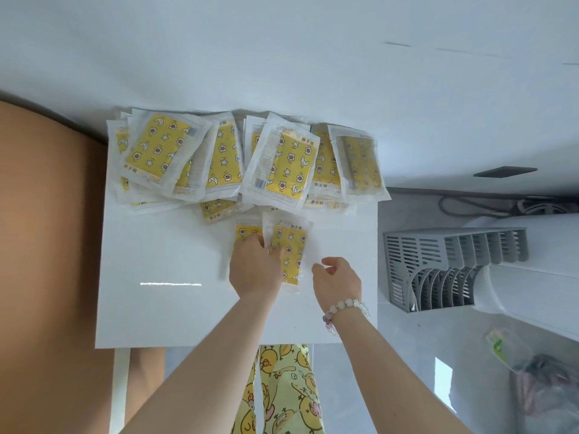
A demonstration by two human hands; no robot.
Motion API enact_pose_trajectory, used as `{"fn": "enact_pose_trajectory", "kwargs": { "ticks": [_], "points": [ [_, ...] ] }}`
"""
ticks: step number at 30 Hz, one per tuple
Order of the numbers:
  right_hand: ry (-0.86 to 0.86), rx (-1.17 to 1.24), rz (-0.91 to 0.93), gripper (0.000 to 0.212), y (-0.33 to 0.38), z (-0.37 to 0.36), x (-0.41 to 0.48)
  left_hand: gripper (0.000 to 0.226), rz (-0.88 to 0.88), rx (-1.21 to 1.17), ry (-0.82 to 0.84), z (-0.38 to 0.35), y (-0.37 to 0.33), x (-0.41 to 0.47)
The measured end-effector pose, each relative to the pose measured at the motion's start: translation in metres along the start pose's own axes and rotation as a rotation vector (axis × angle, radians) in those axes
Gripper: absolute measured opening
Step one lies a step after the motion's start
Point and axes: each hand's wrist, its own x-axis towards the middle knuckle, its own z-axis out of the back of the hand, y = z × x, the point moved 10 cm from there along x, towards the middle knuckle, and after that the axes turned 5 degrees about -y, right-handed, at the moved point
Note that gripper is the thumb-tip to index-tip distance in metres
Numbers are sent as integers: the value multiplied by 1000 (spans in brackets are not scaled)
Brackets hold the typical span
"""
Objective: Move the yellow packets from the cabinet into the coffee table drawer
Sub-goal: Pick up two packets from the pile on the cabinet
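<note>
While the left hand (255, 267) lies on two yellow packets (289, 242) just this side of the heap of packets (244, 158), fingers bent onto them (whether it pinches them I can't tell), the right hand (336, 281) hovers just right of that pair, fingers loosely curled, holding nothing, a bead bracelet (346, 308) at its wrist. The heap sprawls along the far edge of the white desk (163, 277), against the wall. The pair's far ends reach the heap's near edge. Right of the heap, off the desk, sits a grey slotted rack (454, 267). Left of it is a brown panel (47, 214).
</note>
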Motion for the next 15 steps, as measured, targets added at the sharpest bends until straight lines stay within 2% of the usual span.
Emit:
{"fn": "enact_pose_trajectory", "kwargs": {
  "ticks": [4,8,11,14,15],
  "points": [
    [9,72,-14,34,0,1,1,18,-70,-69,9,1,-5,-1],
    [21,149,-56,33,-9,5,6,27,-124,-219,149,-7,-14,-13],
    [5,265,-95,34,-13,8,7,30,-83,-334,221,-6,-16,-20],
    [-8,408,-116,34,-4,12,7,19,-18,-518,279,-4,-24,-24],
    [8,446,-110,33,1,13,9,22,-1,-583,301,-4,-28,-26]
  ]
}}
